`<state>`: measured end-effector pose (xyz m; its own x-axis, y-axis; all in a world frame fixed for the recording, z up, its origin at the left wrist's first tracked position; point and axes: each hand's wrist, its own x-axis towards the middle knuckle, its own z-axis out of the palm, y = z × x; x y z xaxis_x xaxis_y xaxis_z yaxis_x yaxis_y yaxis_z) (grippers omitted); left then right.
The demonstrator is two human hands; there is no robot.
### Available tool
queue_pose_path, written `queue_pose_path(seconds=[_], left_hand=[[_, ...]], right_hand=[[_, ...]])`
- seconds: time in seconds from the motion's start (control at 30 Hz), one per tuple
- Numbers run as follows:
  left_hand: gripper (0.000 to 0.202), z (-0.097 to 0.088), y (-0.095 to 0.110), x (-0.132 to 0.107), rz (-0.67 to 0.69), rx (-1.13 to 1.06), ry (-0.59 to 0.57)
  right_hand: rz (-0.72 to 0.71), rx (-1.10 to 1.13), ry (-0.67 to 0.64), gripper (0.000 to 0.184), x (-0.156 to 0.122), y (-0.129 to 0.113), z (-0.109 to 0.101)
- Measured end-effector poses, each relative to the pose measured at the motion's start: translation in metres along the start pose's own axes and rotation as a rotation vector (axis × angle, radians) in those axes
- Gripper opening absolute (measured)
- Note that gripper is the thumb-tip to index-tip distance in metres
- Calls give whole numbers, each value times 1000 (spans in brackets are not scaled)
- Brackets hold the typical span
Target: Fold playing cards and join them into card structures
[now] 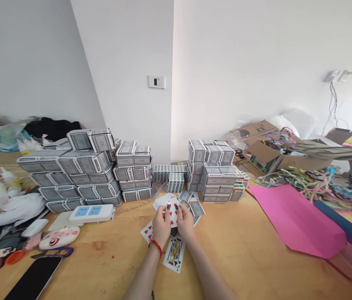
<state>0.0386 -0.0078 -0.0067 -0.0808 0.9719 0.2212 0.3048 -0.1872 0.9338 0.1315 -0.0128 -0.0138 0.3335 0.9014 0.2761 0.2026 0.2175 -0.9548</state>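
Bare forearms [208,266] reach from six o'clock toward the middle, where the left hand [161,227] and right hand [186,223] pinch a hearts card [173,216] between them. A brushing wrist could drag the jack [174,255], at their six o'clock, across the bench [250,258].

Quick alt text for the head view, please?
Left hand and right hand hold a hearts playing card over a wooden table, a jack lying face-up nearer the viewer. Behind stand grey-patterned stacks; a white power strip lies left, a pink sheet right.
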Motion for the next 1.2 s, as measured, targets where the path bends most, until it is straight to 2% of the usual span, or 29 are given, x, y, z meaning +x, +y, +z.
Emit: queue_pose_path(seconds=[0.17,0.3,0.47,0.83,0.97,1.2], left_hand=[[27,-1,4,1,39,31,36],[31,-3,5,1,48,18,44],[24,-4,4,2,42,5,13],[24,-5,5,3,56,-29,-27],[24,-5,5,3,29,-45,-39],[22,-6,5,6,-44,-197,-65]], right_hand=[[-17,-115,26,28,-4,-4,0],[-12,-104,16,28,-5,-6,-1],[12,-2,-19,28,-2,-3,-1],[242,412,-62,18,3,-7,-7],[307,458,-80,15,3,-9,-8],[352,495,-82,14,2,-12,-9]])
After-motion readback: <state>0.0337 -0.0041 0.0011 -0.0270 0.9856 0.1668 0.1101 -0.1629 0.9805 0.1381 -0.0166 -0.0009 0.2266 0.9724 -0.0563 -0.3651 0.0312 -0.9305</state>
